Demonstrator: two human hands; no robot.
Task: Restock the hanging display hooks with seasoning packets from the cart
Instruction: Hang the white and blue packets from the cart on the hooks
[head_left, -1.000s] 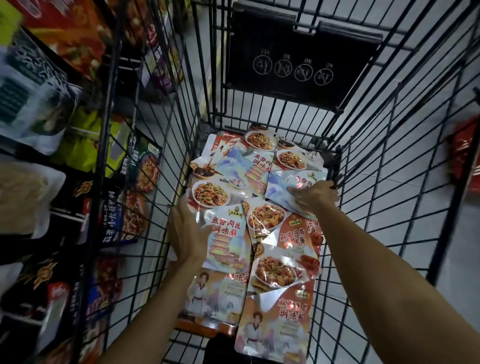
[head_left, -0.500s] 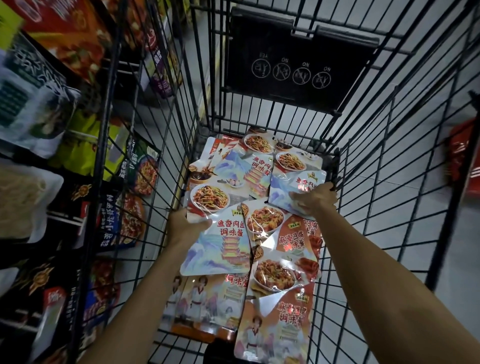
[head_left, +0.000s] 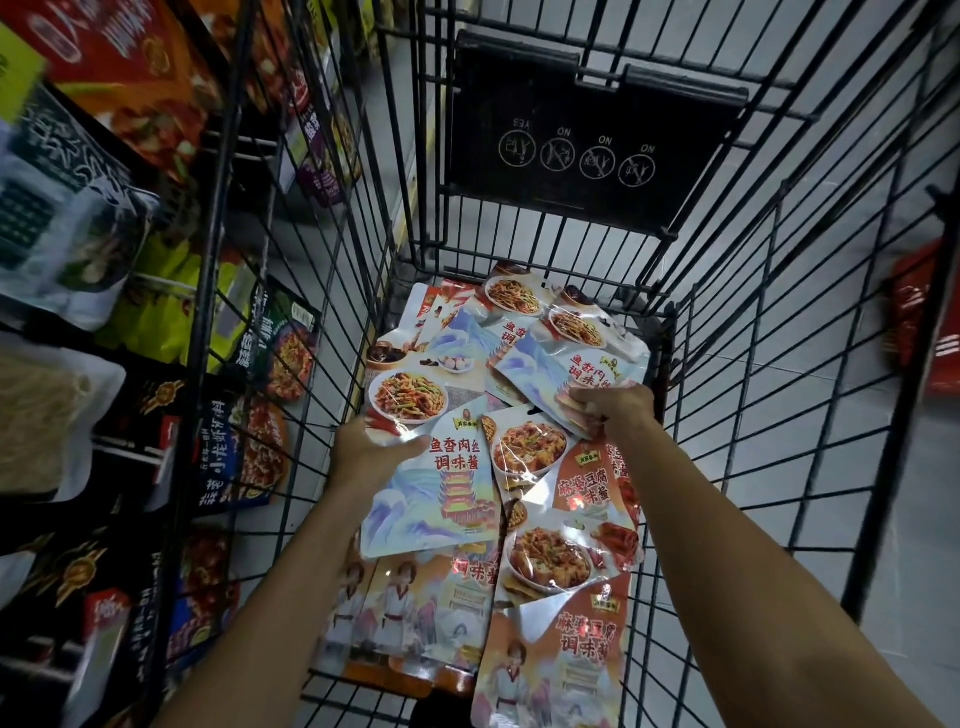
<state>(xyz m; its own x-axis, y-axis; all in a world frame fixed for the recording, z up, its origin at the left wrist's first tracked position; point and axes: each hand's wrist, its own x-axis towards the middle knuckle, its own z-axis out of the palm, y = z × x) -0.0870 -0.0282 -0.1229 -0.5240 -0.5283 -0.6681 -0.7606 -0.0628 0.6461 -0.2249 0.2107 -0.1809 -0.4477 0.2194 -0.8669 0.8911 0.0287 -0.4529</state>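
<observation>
Several glossy seasoning packets lie in a heap on the floor of the black wire cart. My left hand grips a pale blue packet by its upper left corner, lifted a little off the pile. My right hand holds the lower end of another pale blue packet at the far right of the cart. Orange mapo tofu packets lie between and below my hands. Hanging display packets show through the cart's left wall.
A black child-seat flap with white icons covers the cart's far end. Shelves and hooks of dark, green and red packets crowd the left side. Grey floor tiles and a red object lie to the right.
My left hand has closed on the blue packet and raised it off the pile. My right hand has curled round the far blue packet and pulled it up and nearer.
</observation>
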